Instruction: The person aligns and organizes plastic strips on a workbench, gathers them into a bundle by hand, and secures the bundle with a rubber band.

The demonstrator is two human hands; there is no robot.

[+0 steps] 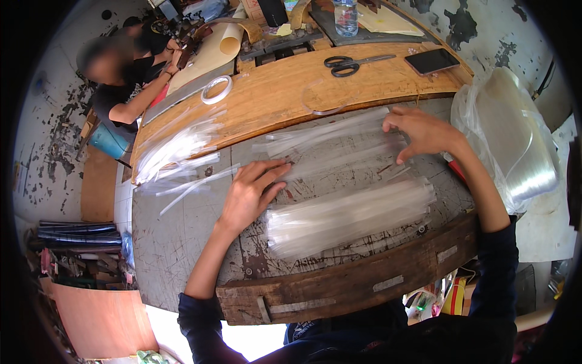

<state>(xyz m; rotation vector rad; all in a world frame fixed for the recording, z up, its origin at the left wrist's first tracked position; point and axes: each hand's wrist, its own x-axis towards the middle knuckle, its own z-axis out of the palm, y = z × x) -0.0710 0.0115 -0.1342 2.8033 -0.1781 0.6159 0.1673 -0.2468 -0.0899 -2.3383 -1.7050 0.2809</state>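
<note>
Thin clear plastic strips [339,159] lie side by side on the worn grey work surface [200,242], between my two hands. My left hand [250,189] rests at their left ends, fingers stretched and thumb apart. At the right ends my right hand [422,131] arches over, its thumb spread away from the fingers; some strip ends there are blurred. Nearer to me lies a thick, evenly laid bundle of clear strips [350,219]. A loose, fanned heap of strips [182,148] sits beyond my left hand.
Black-handled scissors [343,65], a phone [431,61], a tape roll [217,90] and a water bottle [346,18] are on the wooden tabletop. A large plastic-wrapped clear roll [515,142] stands at right. A wooden rail [351,276] edges the near side. Co-workers [121,85] work far left.
</note>
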